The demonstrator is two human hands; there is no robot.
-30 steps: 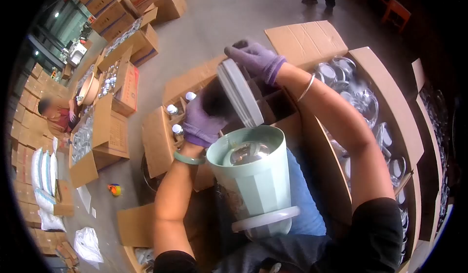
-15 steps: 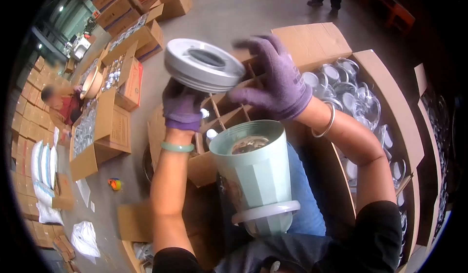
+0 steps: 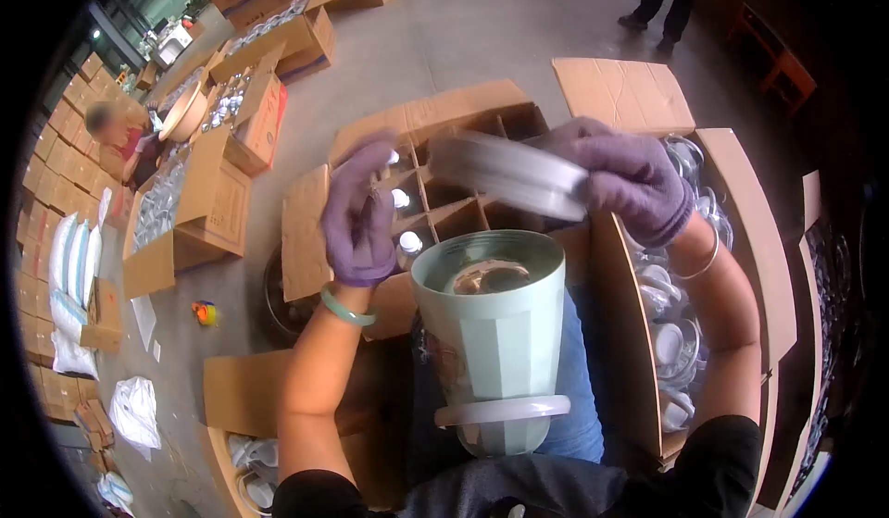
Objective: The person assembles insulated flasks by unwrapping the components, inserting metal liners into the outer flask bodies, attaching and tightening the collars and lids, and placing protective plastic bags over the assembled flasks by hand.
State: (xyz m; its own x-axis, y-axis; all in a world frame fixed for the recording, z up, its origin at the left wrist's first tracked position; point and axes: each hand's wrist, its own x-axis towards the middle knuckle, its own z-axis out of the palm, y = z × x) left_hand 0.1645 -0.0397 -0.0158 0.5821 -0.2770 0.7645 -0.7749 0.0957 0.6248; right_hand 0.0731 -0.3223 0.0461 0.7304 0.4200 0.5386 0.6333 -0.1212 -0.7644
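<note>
In the head view, my right hand (image 3: pixel 637 183), in a purple glove, is clamped on the right edge of a grey disc (image 3: pixel 505 175). The disc is tilted and blurred, above the divided box (image 3: pixel 443 111). My left hand (image 3: pixel 359 217), gloved too, is raised over the box's left edge, its thumb and fingers apart and loosely curled, well apart from the disc.

White-topped bottles (image 3: pixel 408 244) stand in cells along the left side of the divided box. By its near edge I have the pale green pot (image 3: pixel 491 342), its mouth up towards me and something round and shiny inside. A whitish ring (image 3: pixel 505 411) goes around its lower part, and my jeans (image 3: pixel 579 379) show beside it.

To my right, a long box (image 3: pixel 750 231) holds clear pieces (image 3: pixel 665 342) heaped between its side walls. To my left, beyond an open carton (image 3: pixel 218 194), a person (image 3: pixel 130 148) is beside a tan basin (image 3: pixel 185 115). Another person (image 3: pixel 676 0) stands on the floor, beyond the long box's far flap.
</note>
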